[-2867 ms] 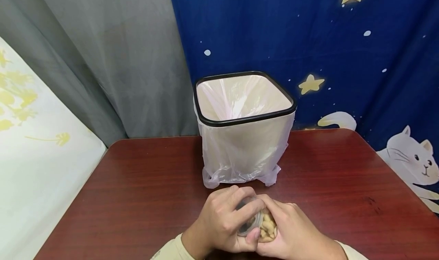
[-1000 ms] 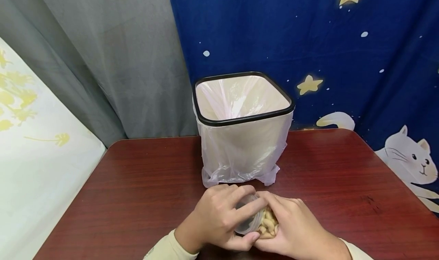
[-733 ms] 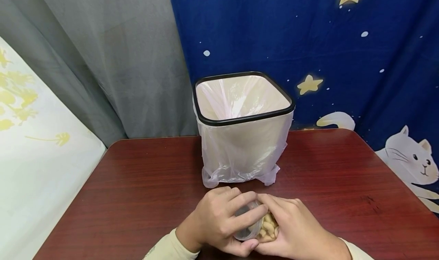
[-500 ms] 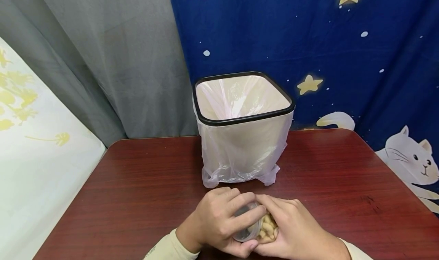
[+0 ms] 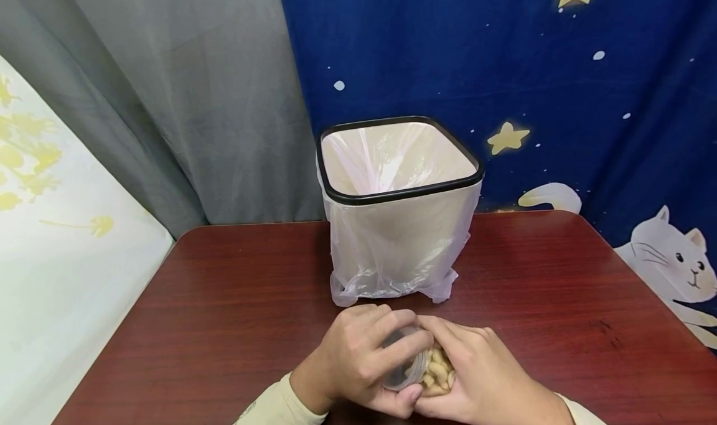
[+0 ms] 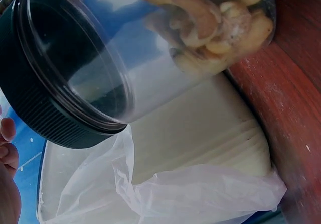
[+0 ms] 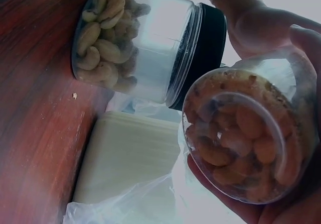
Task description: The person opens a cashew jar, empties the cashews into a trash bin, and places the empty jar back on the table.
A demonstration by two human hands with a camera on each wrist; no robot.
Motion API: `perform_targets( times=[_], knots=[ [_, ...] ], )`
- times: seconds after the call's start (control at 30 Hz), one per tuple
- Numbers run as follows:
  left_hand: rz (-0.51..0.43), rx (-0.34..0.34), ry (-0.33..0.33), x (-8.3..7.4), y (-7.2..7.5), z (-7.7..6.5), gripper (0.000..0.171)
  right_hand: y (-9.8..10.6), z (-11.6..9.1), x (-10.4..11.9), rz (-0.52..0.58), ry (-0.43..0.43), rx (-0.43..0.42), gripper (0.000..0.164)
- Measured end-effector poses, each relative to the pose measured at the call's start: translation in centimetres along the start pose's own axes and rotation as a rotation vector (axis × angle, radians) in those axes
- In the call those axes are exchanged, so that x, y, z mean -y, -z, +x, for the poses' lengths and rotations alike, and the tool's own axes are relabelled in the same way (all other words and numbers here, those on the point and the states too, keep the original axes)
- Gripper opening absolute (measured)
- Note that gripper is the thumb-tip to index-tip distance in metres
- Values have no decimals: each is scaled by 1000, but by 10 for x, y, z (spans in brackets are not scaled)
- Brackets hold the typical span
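Note:
Both hands are together at the front of the table in the head view. My right hand (image 5: 476,369) grips a clear jar (image 5: 439,375) of cashews, held tilted, its base facing the camera in the right wrist view. Curled round the jar's clear round end is my left hand (image 5: 364,359), its fingers over the rim and its thumb below. Whether a lid covers that end I cannot tell. A second clear jar (image 7: 145,43), with a black ribbed lid (image 6: 45,93) and cashews at its bottom, stands upright on the table, hidden under the hands in the head view.
A cream bin (image 5: 398,238) with a black rim (image 5: 403,195) and a thin pinkish plastic liner (image 5: 386,285) stands just beyond the hands on the dark red table (image 5: 241,300). Grey and blue curtains (image 5: 224,101) hang behind it.
The left fingers have shifted slightly on the jar's round end, a little more spread at 0.7 s ago than now. The right hand keeps its grip and the bin has not moved.

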State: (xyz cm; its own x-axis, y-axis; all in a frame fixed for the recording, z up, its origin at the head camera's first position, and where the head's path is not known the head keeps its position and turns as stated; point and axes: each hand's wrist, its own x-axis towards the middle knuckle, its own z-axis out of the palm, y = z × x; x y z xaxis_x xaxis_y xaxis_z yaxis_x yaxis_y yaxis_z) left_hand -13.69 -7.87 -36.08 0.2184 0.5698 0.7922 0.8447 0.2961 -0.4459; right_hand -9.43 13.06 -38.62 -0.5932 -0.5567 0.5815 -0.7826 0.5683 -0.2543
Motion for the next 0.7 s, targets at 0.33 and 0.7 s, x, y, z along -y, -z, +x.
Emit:
perform_targets(
  times=[0.33,0.7],
  knots=[
    [-2,-19,12,3,1,0,47,3,0,2,-17,-33,36,80],
    [-34,-25,42,5,2,-2,46,5,0,0,43,-18,83,76]
  ],
)
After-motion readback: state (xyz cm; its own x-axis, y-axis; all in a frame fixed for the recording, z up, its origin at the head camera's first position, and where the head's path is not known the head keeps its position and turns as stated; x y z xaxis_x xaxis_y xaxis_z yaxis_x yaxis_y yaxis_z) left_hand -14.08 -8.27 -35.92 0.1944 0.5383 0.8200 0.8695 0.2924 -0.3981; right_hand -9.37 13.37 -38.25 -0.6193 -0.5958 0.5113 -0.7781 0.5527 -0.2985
